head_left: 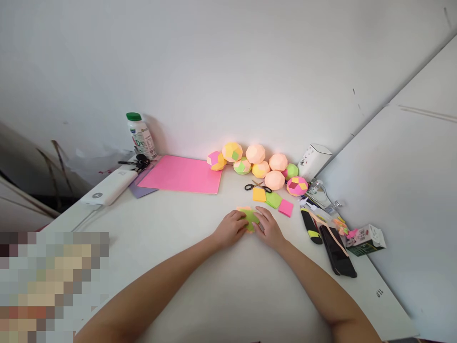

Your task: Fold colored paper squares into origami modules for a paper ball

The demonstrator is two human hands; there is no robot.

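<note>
A small green paper piece with orange paper showing at its edges sits low over the white table, between my two hands. My left hand grips its left side, the fingers bent close together over it. On the other side, my right hand touches the right edge, its fingers and thumb spread apart. The underside of the piece is hidden. Just beyond my right hand lie orange, green and pink pads of square paper, with black-handled scissors behind them.
Several faceted paper balls are piled against the wall. A pink sheet lies back left, near a green-capped bottle and a white power strip. On the right are a utility knife, a phone and a small carton.
</note>
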